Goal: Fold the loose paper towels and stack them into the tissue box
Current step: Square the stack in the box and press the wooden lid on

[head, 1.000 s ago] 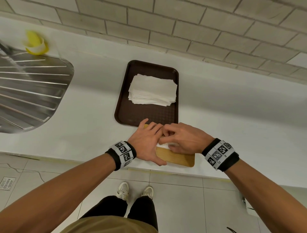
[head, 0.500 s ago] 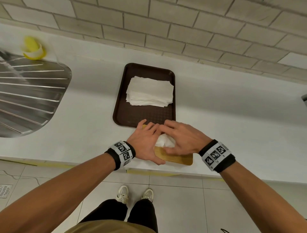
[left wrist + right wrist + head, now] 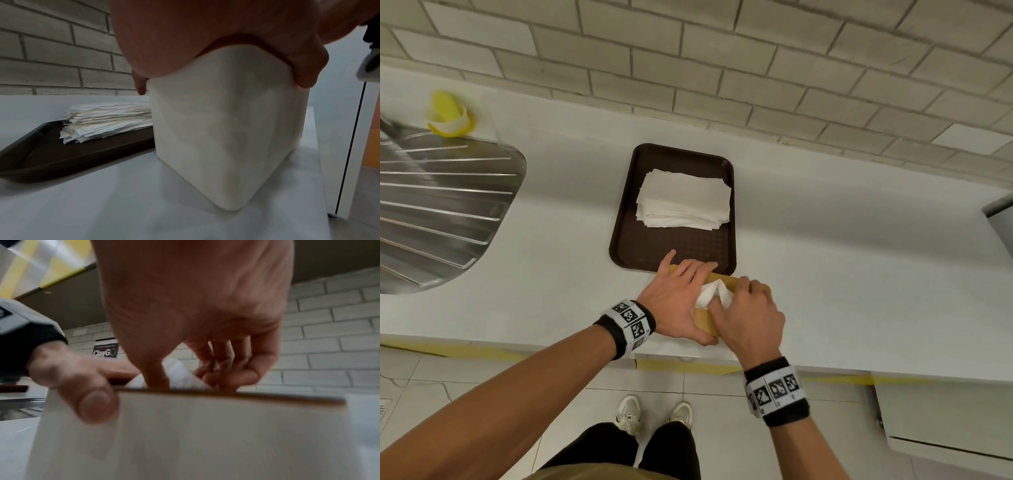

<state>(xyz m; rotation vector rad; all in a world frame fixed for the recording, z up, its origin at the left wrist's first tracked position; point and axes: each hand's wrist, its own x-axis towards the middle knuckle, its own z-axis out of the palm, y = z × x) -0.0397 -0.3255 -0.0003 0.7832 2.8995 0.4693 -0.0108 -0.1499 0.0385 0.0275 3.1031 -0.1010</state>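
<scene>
A white tissue box [image 3: 705,323] with a wooden lid stands at the counter's front edge, just before the brown tray [image 3: 640,246]. My left hand [image 3: 676,298] grips the box's left end from above, palm on the lid and thumb down the near side [image 3: 90,400]. My right hand [image 3: 750,315] pinches a white paper towel [image 3: 710,293] that sticks up in a peak from the middle of the lid; the right wrist view shows the towel [image 3: 180,374] between thumb and fingers. A stack of folded paper towels [image 3: 685,202] lies on the tray's far half. The left wrist view shows the box's side [image 3: 226,129].
A steel drainboard [image 3: 431,212] fills the left of the counter, with a yellow object [image 3: 448,114] behind it. A brick wall runs along the back. The counter's front edge, lined with yellow tape [image 3: 482,353], lies right under the box. A grey object [image 3: 1000,212] sits at the far right.
My right hand has drawn back toward the box's near right side, and the paper towel, flat under the fingers before, now stands up from the lid. My left hand stays on the box.
</scene>
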